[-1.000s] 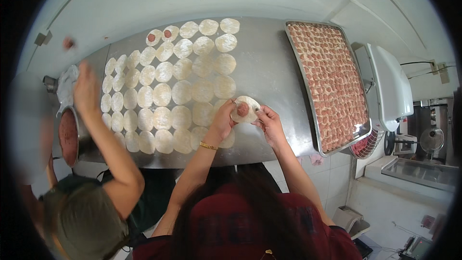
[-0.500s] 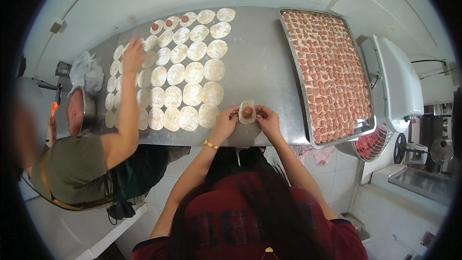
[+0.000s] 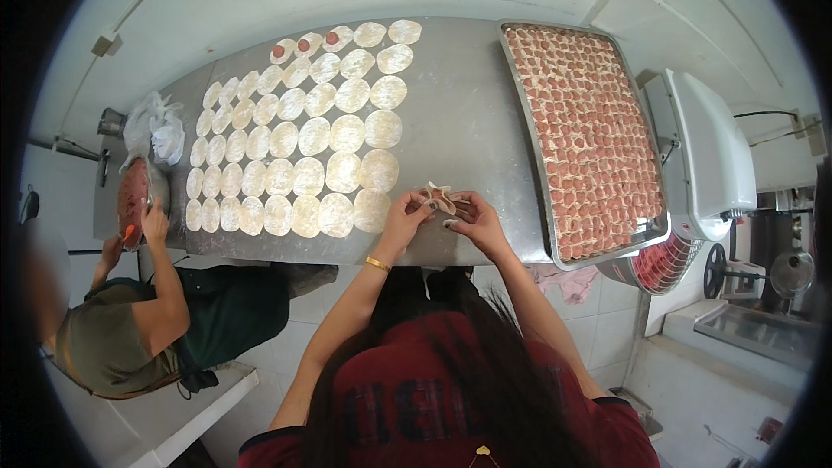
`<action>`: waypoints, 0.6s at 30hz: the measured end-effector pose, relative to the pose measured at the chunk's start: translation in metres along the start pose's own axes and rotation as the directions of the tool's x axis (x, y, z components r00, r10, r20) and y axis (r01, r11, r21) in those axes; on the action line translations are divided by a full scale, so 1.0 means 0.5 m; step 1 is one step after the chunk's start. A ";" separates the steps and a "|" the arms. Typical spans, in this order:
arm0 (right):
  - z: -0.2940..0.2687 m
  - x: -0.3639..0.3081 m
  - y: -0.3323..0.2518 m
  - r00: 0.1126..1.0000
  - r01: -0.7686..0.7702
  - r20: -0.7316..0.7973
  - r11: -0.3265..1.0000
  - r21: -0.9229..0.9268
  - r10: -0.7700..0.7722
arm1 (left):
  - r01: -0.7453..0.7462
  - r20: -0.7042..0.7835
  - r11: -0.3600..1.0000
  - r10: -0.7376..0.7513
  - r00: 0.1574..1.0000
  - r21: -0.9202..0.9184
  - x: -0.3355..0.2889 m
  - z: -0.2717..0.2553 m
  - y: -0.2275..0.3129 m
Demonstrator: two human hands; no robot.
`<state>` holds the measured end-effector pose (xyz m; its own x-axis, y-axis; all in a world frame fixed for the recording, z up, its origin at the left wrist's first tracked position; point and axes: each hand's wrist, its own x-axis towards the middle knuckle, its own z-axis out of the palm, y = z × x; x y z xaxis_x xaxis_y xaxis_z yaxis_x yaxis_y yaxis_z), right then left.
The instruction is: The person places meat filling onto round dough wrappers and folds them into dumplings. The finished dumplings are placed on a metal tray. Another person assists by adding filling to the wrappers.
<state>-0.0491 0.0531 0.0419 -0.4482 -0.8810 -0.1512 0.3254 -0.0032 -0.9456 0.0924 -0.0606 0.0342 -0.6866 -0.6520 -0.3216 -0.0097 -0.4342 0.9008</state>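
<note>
Between my hands, just above the front part of the steel table, is a dumpling (image 3: 440,198), its dough wrapper gathered up in folds around the meat filling. My left hand (image 3: 406,218) grips its left side with bent fingers. On the other side my right hand (image 3: 475,221) pinches the dumpling's edge with the fingers, the thumb standing off below. Left of my hands, rows of flat floured dough wrappers (image 3: 344,172) cover the table. Small balls of meat filling (image 3: 332,38) sit on a few wrappers in the far row.
On the right stands a large metal tray (image 3: 555,230) packed with rows of open-topped dumplings. A white machine (image 3: 706,152) is beyond it. At left a co-worker's hands (image 3: 156,224) are at a bowl of minced meat (image 3: 133,195) with an orange-handled spoon. A plastic bag (image 3: 165,134) lies behind the bowl.
The wrapper in my hands has gone from spread flat under its meat to folded up around it. The co-worker's arm has drawn back from the wrappers to the meat bowl.
</note>
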 end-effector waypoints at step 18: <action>0.006 0.018 -0.001 0.993 0.107 0.031 0.744 -0.659 -0.116 | -0.366 0.115 0.650 0.395 0.911 0.666 -0.016 0.004 -0.016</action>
<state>-0.0509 0.0439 0.0419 -0.4569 -0.8889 -0.0319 -0.3547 0.2150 -0.9099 0.0963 -0.0506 0.0303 -0.7135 -0.6940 0.0963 -0.2391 0.3703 0.8976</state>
